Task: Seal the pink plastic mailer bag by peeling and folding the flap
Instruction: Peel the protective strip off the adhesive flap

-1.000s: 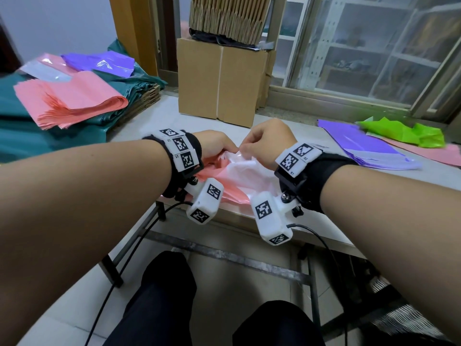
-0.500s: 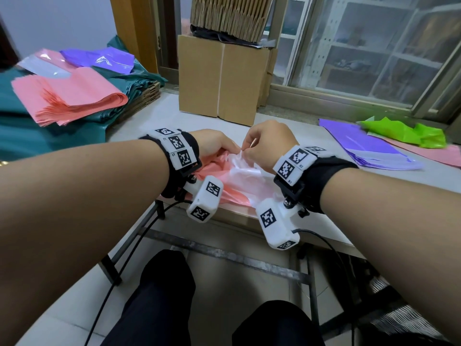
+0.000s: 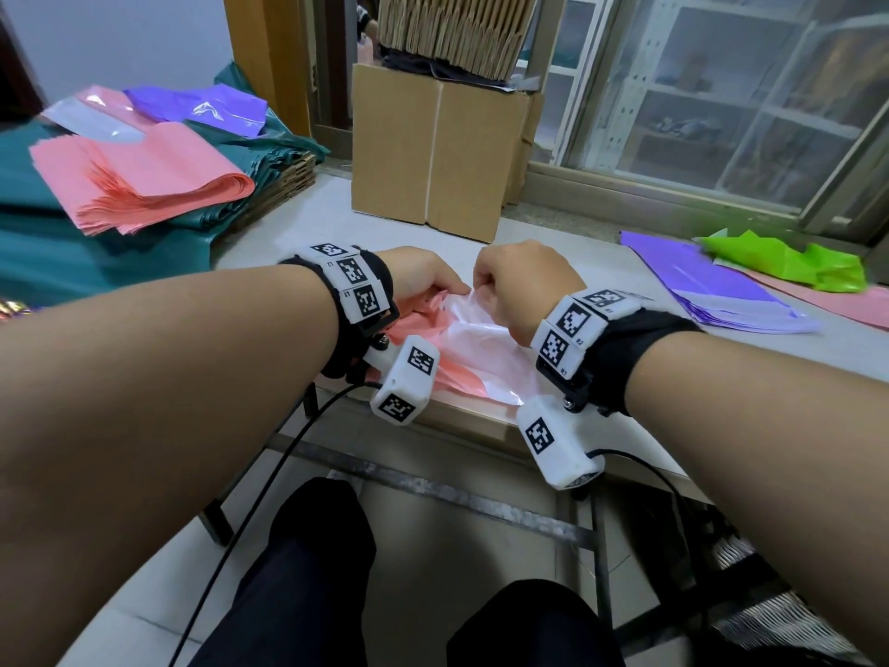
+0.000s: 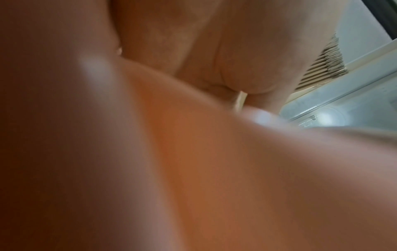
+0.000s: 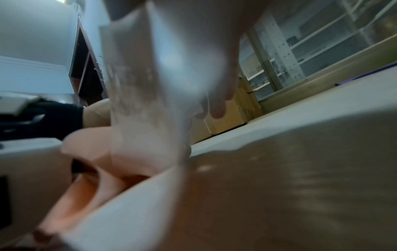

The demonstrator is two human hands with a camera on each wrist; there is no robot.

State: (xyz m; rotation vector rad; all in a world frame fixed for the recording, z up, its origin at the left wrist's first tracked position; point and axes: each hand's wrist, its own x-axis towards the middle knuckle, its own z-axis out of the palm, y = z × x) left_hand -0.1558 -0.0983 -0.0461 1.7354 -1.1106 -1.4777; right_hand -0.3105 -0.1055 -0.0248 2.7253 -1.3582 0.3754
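A crumpled pink mailer bag (image 3: 447,373) lies at the near edge of the table, its whitish flap (image 3: 476,329) turned up. My left hand (image 3: 423,276) grips the pink plastic at the flap's left end, fingers curled under. My right hand (image 3: 519,281) pinches the thin flap edge just to the right, knuckles almost touching the left hand. In the right wrist view the pale flap (image 5: 150,84) hangs close before the lens, with pink folds (image 5: 90,152) below it. The left wrist view shows only blurred skin and pink plastic (image 4: 193,169). Fingertips are hidden from the head view.
A cardboard box (image 3: 433,151) stands behind the hands. Stacks of pink mailers (image 3: 144,180) and purple mailers (image 3: 202,108) lie at the left on green fabric. At the right lie more purple mailers (image 3: 712,291) and a crumpled green bag (image 3: 789,262). The table edge (image 3: 462,416) is close.
Both hands have stayed together on the bag. The right hand has lifted slightly, drawing the flap edge up.
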